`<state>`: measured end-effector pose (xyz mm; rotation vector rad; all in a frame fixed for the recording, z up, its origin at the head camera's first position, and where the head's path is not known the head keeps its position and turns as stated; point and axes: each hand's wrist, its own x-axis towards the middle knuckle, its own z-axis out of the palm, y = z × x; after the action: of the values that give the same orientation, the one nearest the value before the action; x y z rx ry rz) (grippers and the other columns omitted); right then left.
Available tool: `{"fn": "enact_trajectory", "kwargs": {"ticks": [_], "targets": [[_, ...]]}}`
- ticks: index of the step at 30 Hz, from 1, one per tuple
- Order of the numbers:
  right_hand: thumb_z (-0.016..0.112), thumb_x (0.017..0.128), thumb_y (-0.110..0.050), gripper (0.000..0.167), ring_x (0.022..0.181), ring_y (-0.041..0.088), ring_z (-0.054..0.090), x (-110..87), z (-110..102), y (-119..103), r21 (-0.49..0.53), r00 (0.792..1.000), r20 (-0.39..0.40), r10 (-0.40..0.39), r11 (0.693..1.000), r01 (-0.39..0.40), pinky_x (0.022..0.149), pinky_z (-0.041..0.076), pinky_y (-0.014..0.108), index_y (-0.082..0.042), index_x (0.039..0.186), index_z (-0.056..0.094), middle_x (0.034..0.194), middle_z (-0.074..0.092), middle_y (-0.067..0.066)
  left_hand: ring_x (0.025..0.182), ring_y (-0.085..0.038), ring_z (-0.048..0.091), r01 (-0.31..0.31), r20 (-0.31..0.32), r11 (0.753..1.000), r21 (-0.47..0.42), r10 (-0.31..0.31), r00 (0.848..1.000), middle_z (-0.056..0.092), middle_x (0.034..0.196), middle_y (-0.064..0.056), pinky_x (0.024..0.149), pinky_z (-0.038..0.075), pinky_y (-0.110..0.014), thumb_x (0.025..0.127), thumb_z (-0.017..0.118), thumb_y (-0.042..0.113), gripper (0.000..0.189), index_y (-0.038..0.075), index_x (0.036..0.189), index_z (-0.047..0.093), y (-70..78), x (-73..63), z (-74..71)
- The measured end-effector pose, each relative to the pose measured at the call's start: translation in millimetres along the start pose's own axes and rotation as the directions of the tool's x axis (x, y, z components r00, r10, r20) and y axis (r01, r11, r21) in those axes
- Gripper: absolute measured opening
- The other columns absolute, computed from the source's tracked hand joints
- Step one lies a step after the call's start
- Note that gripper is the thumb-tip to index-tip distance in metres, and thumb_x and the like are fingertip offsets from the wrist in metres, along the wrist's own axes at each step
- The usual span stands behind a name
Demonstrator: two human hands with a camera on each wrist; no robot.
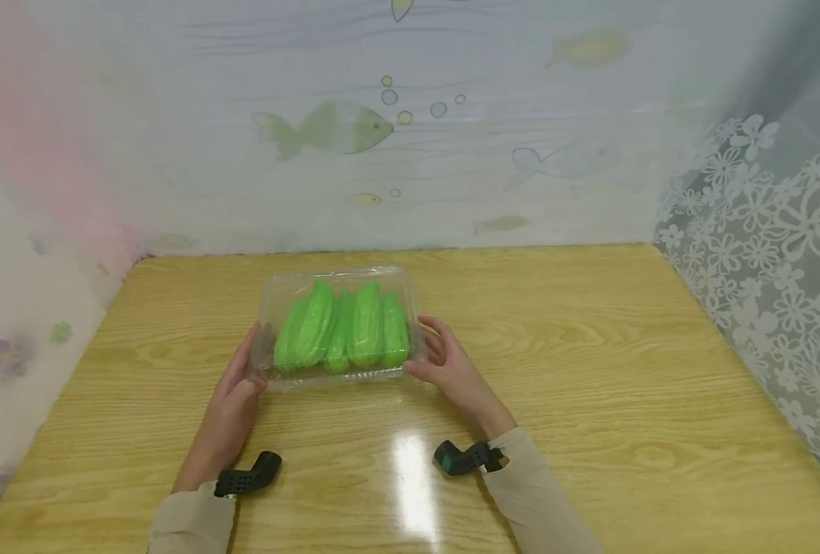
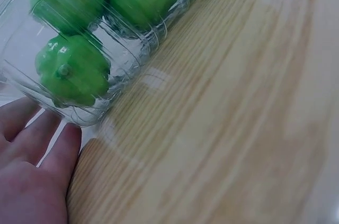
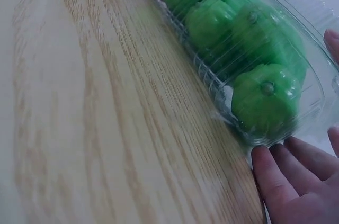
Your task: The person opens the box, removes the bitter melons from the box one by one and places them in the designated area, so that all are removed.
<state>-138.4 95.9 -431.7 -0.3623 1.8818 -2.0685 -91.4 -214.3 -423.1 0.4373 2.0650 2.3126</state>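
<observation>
Clear box (image 1: 341,378) found over the middle-left of the bench (image 1: 590,369), long side towards the person, loaded with long green pieces (image 1: 316,327) lying roughly side by side. Left hand (image 1: 233,408) is at the box's left end, thumb by the near corner, fingers laid along the end and low against its base; right hand (image 1: 458,381) mirrors it at the right end, thumb at the near corner, fingers around the side. The grip of each hand is therefore closed about its end of the box, the load held between the two. Whether the base bears fully on the bench or is slightly raised cannot be determined; nor can the lid's fastening. The step in hand is judged to be handling the box by its two ends. Recommended practice: keep both hands at equal height so the pieces do not slide to one end, let the fingers under the base take the weight, and press inward only lightly, as the thin plastic would likely flex and might spring at the seam.
</observation>
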Motion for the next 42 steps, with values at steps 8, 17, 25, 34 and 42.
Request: {"fn": "enact_trajectory", "kwargs": {"ticks": [8,17,25,34,42], "targets": [[0.069,0.079,-0.02,0.07,0.123,0.021,0.037,-0.4,1.5,-4.0,-0.06,1.0,-0.011,0.006,0.998,-0.007,0.094,0.035,0.036,-0.016,0.136,0.027,0.138,0.035,0.006,0.134,-0.015,-0.002,0.018,-0.015,0.998,0.062,-0.017,1.0,0.001,0.149,-0.004,0.1,0.015,-0.013,0.083,0.022,-0.013,0.071,0.02,0.145,0.01,0.6,-0.6,0.9],[0.066,0.081,-0.01,0.066,0.123,0.026,0.035,-5.3,5.2,-20.2,-0.065,1.0,-0.007,0.031,0.997,-0.031,0.095,0.034,0.038,-0.002,0.133,0.026,0.139,0.032,0.015,0.134,-0.014,-0.003,0.024,-0.014,0.998,0.054,-0.023,1.0,0.001,0.149,-0.002,0.1,0.012,-0.014,0.081,0.023,-0.013,0.073,0.021,0.145,0.009,-0.6,0.0,0.8],[0.071,0.077,-0.021,0.061,0.121,0.02,0.04,-0.3,0.5,-3.3,-0.104,0.998,-0.056,0.027,0.994,-0.033,0.094,0.036,0.037,-0.005,0.125,0.037,0.134,0.041,0.008,0.134,-0.017,0.0,0.082,-0.027,0.988,0.127,-0.08,0.996,0.0,0.149,0.0,0.097,0.02,-0.012,0.085,0.036,-0.012,0.077,0.027,0.144,0.006,-5.1,-0.8,-0.7],[0.074,0.073,-0.027,0.053,0.117,0.019,0.044,-0.1,1.2,2.0,-0.13,0.993,-0.117,0.023,0.991,-0.038,0.093,0.037,0.037,-0.011,0.116,0.045,0.128,0.047,0.003,0.133,-0.018,0.007,0.206,-0.103,0.935,0.289,-0.184,0.978,0.004,0.148,0.006,0.101,0.023,-0.026,0.09,0.054,0.015,0.076,0.039,0.141,0.003,-4.6,-0.6,-2.1],[0.074,0.073,-0.028,0.047,0.115,0.019,0.046,-1.3,2.5,0.5,-0.122,0.992,-0.123,0.019,0.992,-0.034,0.09,0.039,0.036,-0.01,0.106,0.046,0.125,0.049,0.005,0.133,-0.02,0.004,0.266,-0.153,0.914,0.305,-0.229,0.961,0.003,0.148,0.008,0.1,0.013,-0.053,0.087,0.059,0.021,0.08,0.044,0.139,0.004,-4.3,0.0,-1.0]]}}
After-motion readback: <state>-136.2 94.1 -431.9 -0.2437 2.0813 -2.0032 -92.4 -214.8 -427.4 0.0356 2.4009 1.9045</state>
